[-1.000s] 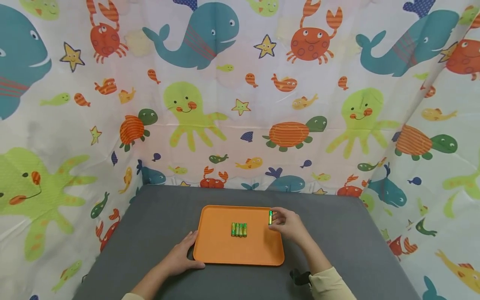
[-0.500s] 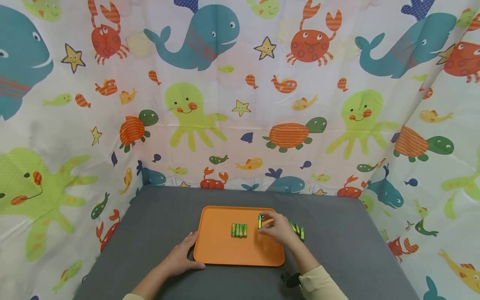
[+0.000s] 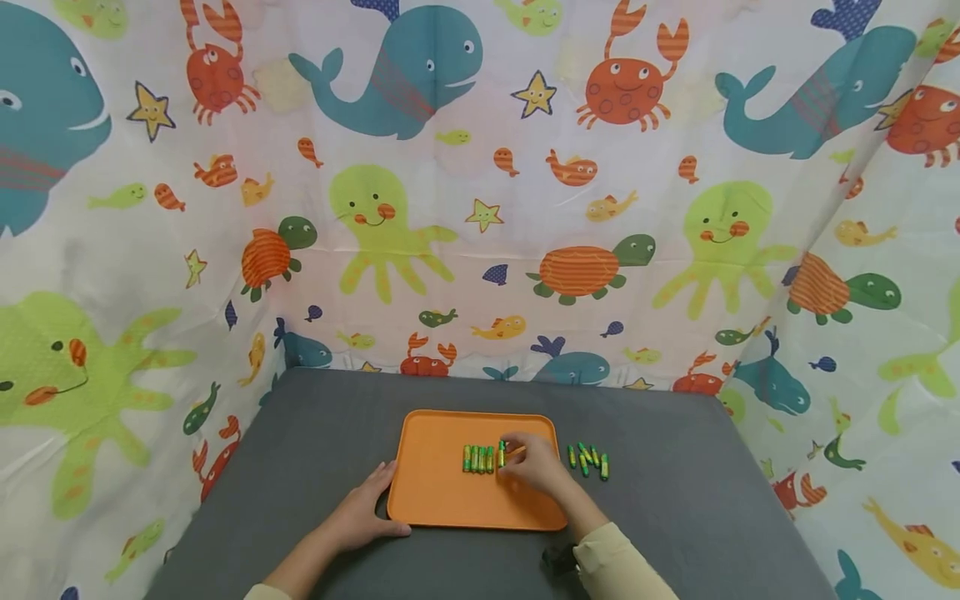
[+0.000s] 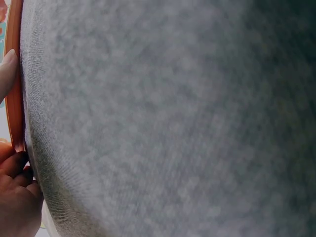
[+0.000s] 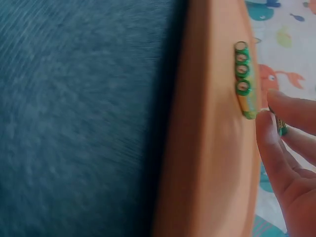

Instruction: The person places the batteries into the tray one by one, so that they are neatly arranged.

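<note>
In the head view an orange tray [image 3: 438, 504] lies on the grey table, with a side-by-side row of several green and gold batteries [image 3: 478, 459] near its middle. My right hand [image 3: 537, 463] pinches one more battery [image 3: 502, 454] between thumb and fingers, upright just right of that row. The right wrist view shows the pinched battery [image 5: 281, 127] partly hidden by the fingers, near the end of the row. My left hand [image 3: 363, 513] holds the tray's near left corner, fingers along the left side and thumb at the front edge.
Several loose batteries [image 3: 584, 463] lie scattered on the grey table [image 3: 660, 500] right of the tray. A dark object [image 3: 558, 560] shows at my right wrist. Behind and beside the table hangs a curtain [image 3: 480, 275] printed with sea animals.
My right hand has carried its battery leftward over the tray to beside the row. The loose batteries on the right have come into sight. My left hand stays on the tray corner.
</note>
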### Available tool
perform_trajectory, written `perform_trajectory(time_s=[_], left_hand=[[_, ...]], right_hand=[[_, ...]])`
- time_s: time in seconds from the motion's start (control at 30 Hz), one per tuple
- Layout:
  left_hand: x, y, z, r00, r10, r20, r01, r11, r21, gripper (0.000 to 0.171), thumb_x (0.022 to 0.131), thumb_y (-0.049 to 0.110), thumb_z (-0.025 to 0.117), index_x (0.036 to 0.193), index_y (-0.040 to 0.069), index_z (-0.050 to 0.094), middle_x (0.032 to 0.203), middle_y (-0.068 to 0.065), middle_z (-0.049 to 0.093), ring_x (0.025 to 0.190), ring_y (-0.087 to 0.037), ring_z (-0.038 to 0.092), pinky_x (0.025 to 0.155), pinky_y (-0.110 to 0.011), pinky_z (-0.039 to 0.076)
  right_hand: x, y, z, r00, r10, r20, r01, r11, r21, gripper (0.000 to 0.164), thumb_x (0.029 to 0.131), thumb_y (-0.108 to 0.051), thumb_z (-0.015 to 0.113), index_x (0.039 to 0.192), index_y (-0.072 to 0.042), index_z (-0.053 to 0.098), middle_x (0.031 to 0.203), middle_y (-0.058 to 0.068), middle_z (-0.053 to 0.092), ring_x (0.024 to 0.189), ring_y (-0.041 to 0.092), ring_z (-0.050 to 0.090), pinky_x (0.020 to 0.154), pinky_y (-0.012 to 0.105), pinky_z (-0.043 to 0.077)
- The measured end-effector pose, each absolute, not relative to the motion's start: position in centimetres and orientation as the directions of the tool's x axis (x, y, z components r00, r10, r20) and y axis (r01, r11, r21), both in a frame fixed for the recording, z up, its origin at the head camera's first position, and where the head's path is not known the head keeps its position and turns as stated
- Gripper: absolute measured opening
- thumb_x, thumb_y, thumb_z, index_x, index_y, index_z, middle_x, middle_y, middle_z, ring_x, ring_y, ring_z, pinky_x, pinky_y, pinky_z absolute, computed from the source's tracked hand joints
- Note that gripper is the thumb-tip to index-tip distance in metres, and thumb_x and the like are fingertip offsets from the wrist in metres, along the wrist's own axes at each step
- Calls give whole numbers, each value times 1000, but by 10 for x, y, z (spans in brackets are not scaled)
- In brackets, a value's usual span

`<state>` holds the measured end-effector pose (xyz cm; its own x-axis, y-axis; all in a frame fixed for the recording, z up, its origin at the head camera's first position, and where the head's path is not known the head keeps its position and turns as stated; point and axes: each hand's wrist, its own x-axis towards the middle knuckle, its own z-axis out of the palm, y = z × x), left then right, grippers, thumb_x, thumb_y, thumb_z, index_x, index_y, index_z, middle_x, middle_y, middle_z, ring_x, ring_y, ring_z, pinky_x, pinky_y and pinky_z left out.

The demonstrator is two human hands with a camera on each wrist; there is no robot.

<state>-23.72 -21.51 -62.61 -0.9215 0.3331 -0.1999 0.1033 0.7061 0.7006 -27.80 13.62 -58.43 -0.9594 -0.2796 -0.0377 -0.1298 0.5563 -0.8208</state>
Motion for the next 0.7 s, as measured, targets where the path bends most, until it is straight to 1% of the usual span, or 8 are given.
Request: perform_trajectory(time_s=[0.1, 0.2, 0.47, 0.53, 0.7], left_hand=[[-237, -216, -625, -920, 344, -188, 114, 695, 710, 120, 71, 58, 86, 162, 11, 23, 167, -15, 24, 154, -38, 20, 112, -69, 27], [-236, -217, -624, -921, 346, -182, 119, 691, 713, 119, 72, 57, 86, 162, 10, 24, 167, -14, 23, 154, -38, 19, 112, -68, 28], [-236, -216, -624, -924, 334, -186, 113, 704, 701, 119, 72, 57, 86, 162, 12, 23, 167, -13, 23, 155, -36, 18, 112, -71, 23], [-237, -215, -625, -924, 334, -186, 115, 706, 699, 119, 72, 57, 86, 162, 11, 23, 167, -13, 24, 155, -36, 18, 112, -72, 23], [-236, -213, -625, -924, 332, -191, 108, 705, 701, 120, 70, 57, 87, 162, 12, 23, 167, -14, 24, 155, -37, 19, 112, -71, 25]], right_hand=[[-280, 134, -589, -961, -273, -38, -132, 574, -808, 58, 84, -5, 81, 138, -1, 59, 118, 18, 65, 95, 26, 68, 68, 35, 57], [-283, 131, -594, -960, -276, -49, -127, 584, -802, 57, 83, -5, 82, 136, 0, 60, 117, 18, 66, 93, 26, 68, 65, 34, 56], [-287, 129, -598, -956, -283, -73, -115, 595, -796, 57, 83, -5, 82, 136, 0, 61, 115, 17, 66, 89, 21, 66, 62, 33, 54], [-288, 129, -598, -957, -282, -68, -122, 602, -789, 57, 82, -5, 83, 135, 0, 61, 114, 16, 66, 88, 21, 65, 63, 33, 54], [-288, 129, -600, -957, -281, -68, -127, 620, -774, 57, 81, -7, 85, 133, 0, 62, 114, 16, 67, 90, 21, 65, 69, 35, 54]])
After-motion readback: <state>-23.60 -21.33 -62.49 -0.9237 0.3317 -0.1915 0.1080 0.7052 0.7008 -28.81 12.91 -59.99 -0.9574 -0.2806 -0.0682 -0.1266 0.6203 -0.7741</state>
